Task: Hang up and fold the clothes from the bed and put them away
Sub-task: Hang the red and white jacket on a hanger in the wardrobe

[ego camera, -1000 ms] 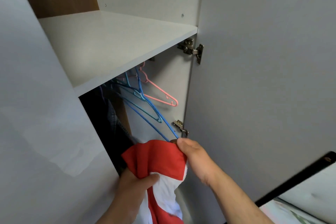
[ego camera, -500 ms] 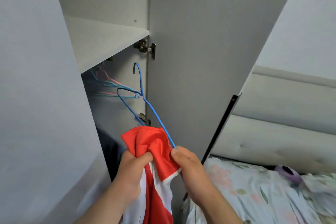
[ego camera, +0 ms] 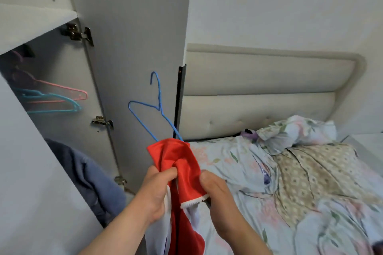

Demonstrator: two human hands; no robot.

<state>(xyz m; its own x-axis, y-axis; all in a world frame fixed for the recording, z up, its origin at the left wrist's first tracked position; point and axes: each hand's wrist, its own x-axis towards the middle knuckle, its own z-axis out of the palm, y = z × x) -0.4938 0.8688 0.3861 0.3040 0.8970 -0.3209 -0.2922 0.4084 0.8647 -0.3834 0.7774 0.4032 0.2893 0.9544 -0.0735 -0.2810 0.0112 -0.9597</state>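
The red-and-white garment (ego camera: 183,163) is gripped by the curled fingers of the left hand (ego camera: 156,192) and pinched at its trimmed edge by the right hand (ego camera: 217,192). A blue hanger (ego camera: 158,107) is seen just above the fingers, its lower ends hidden in the cloth.

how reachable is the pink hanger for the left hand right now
Probably yes, once freed: the wardrobe door stands open and nothing blocks the pink hanger, but the left hand grips the red and white garment.
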